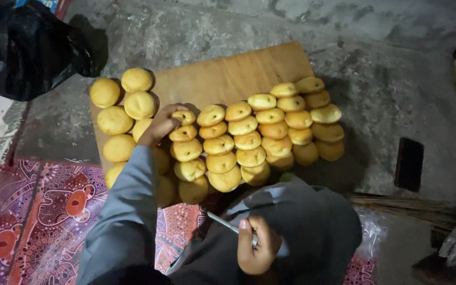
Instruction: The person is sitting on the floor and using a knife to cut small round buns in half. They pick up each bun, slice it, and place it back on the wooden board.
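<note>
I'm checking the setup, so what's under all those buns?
The buns lie on a wooden board on concrete floor. The board's near part is covered by buns and the left hand.

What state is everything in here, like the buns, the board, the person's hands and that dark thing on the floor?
Buns: in overlapping rows on the board.
Wooden board: flat on the concrete floor.
Left hand: touching a bun.
Right hand: closed around a thin metal tool.
Dark flat object: lying on the floor, apart.
</note>
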